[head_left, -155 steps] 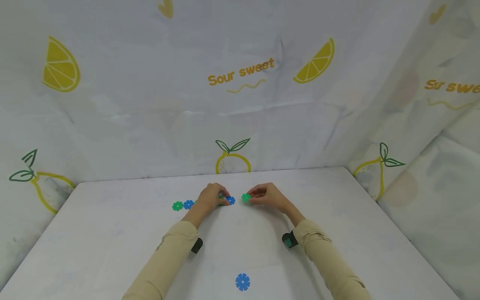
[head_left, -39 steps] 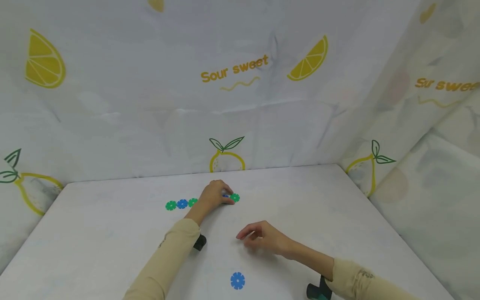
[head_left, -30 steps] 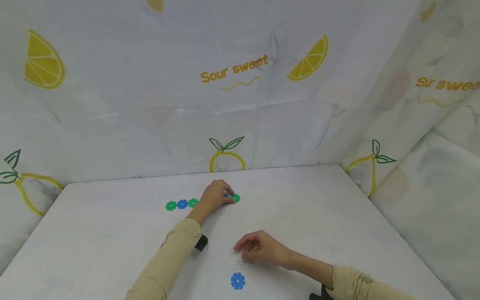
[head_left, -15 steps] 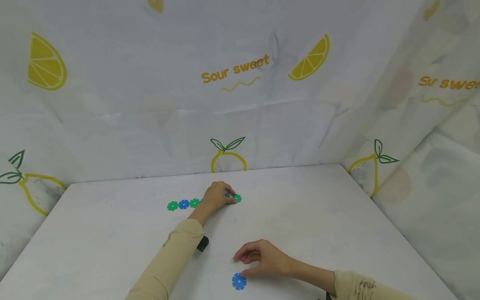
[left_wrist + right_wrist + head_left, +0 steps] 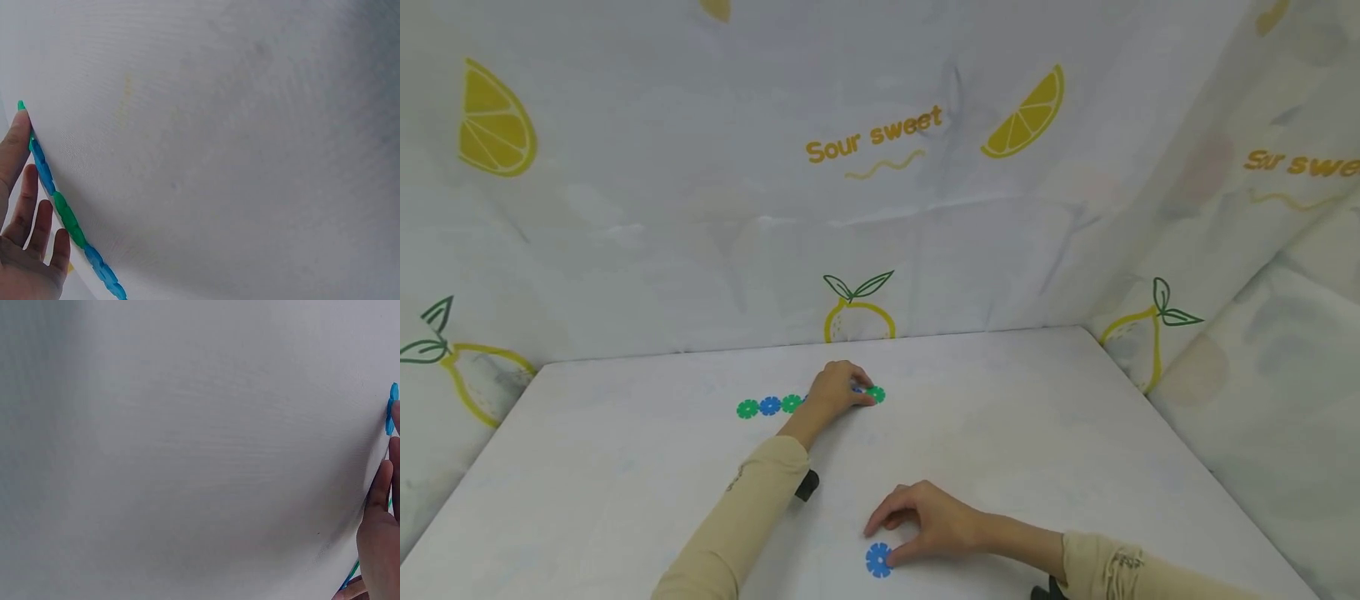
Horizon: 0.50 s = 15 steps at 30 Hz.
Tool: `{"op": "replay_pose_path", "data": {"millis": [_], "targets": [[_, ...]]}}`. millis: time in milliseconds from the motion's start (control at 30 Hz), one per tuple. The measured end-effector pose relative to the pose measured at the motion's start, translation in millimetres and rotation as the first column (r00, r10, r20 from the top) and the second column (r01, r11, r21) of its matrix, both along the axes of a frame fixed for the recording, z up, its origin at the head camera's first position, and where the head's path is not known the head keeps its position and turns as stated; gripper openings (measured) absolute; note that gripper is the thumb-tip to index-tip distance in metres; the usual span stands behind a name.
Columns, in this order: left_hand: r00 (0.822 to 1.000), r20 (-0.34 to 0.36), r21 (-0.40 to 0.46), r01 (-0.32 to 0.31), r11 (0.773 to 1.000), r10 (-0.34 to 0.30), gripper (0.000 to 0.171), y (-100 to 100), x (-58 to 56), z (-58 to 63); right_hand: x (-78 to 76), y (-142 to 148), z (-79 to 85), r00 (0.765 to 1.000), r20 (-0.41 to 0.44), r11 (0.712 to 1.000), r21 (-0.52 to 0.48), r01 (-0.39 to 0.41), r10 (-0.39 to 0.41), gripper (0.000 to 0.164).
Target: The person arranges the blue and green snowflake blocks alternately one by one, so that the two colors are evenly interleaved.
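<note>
A row of alternating green and blue notched interlocking discs lies toward the table's far side; a green disc (image 5: 747, 409) forms its left end. My left hand (image 5: 833, 390) covers the row's middle, its thumb and forefinger pinching the green disc (image 5: 877, 394) at the right end. The left wrist view shows the row edge-on, with a blue disc (image 5: 42, 165) beside the fingers. Nearer the front lies a single blue disc (image 5: 878, 560). My right hand (image 5: 936, 521) has its thumb on that disc's right edge, while the forefinger arches apart from it, beyond the disc.
The white table (image 5: 625, 483) meets a lemon-print cloth (image 5: 700, 250) along its back edge. More cloth hangs at the right side. A black wrist camera (image 5: 807, 485) shows under the left forearm; another is partly visible under the right sleeve.
My right hand first brought a green disc to the row's right end, then let go and came forward to the single blue disc. My left hand shifted slightly right onto the added green disc.
</note>
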<state>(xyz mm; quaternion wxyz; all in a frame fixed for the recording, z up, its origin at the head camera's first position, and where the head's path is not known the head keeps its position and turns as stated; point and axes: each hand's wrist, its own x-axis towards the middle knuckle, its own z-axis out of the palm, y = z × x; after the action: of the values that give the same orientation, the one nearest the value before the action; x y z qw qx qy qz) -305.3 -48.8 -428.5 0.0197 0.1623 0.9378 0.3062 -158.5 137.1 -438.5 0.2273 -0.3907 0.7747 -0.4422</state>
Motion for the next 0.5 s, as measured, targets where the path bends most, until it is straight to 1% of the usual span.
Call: {"op": "replay_pose_path", "data": {"millis": [167, 300, 500], "targets": [[1.0, 0.001, 0.006, 0.016, 1.0, -0.016, 0.023, 0, -0.2, 0.4, -2.9, -1, 2.2, 0.996, -0.055, 0.997, 0.008, -0.076, 0.076, 0.023], [1.0, 0.013, 0.01, 0.008, 1.0, -0.008, 0.024, 0, -0.9, -0.8, -7.3, -4, 5.0, 0.986, -0.094, 0.99, 0.042, -0.134, 0.138, 0.026], [1.0, 0.016, 0.017, 0.001, 1.0, -0.001, 0.023, -1, -1.1, -2.1, -14.7, -8, 10.6, 0.974, -0.084, 0.972, 0.127, -0.197, 0.208, 0.027]]}}
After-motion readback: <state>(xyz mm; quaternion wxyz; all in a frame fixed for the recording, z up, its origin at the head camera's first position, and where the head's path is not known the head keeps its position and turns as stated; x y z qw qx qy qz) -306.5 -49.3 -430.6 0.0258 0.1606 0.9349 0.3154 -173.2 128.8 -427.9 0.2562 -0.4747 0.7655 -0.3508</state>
